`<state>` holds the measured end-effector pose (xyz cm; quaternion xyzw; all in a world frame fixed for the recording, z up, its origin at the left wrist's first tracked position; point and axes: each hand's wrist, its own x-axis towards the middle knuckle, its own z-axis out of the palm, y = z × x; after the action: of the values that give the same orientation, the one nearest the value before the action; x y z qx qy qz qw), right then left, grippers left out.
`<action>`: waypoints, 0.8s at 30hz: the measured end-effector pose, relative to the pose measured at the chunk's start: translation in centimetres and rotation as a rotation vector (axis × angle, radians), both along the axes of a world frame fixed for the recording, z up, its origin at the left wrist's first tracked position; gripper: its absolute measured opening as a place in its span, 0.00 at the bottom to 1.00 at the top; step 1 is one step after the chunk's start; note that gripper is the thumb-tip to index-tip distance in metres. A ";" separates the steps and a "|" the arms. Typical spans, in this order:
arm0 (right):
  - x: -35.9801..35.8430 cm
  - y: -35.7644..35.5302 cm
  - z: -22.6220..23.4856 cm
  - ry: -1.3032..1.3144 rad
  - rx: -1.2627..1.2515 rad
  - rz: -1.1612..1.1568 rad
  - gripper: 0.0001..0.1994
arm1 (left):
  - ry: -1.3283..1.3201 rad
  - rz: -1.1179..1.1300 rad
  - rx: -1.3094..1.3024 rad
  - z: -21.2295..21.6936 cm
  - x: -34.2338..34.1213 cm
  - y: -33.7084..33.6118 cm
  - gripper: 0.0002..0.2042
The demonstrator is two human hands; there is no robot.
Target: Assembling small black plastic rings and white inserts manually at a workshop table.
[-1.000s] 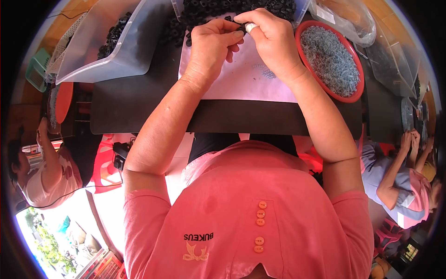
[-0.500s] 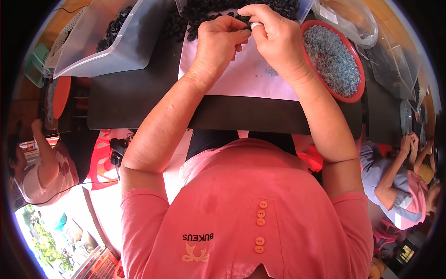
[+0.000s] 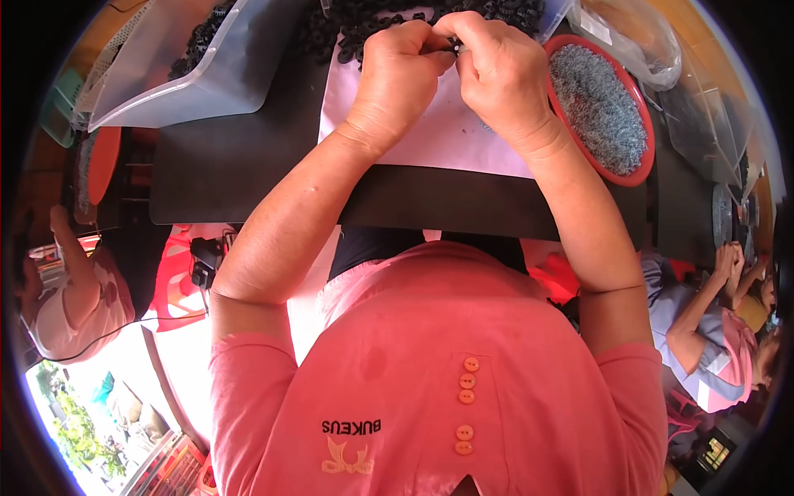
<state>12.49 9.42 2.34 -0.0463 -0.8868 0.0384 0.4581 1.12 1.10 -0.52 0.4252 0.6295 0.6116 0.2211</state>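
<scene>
Assembly step, likely: left hand (image 3: 397,70) and right hand (image 3: 496,70) pinch one small black part (image 3: 451,47) together above white sheet (image 3: 430,136). Next needs fine fingertip alignment.

The counter (image 3: 248,165) is showing a dark, matt top, with a smooth pale paper sheet (image 3: 438,132) lying on it. A glossy red plastic bowl (image 3: 645,165) is holding dull grey, metal-looking bits (image 3: 600,107). The bin (image 3: 190,83) is looking like clear, slightly cloudy plastic. The small black pieces (image 3: 347,29) are looking matt, rubbery.
</scene>
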 end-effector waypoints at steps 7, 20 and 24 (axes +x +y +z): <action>-0.5 0.4 -1.0 0.071 0.142 0.072 0.18 | 0.125 0.057 0.040 -0.2 0.4 -0.1 0.03; -0.7 1.8 -2.1 0.228 -0.093 0.076 0.17 | -0.110 0.000 0.076 0.8 0.5 -0.1 0.06; -0.5 1.8 -1.8 0.200 -0.205 0.070 0.17 | -0.248 -0.035 0.029 1.3 0.6 -0.4 0.07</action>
<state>12.01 11.18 0.52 -0.0580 -0.8293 0.1491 0.5355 1.68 0.73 0.79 0.3604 0.5807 0.6646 0.3019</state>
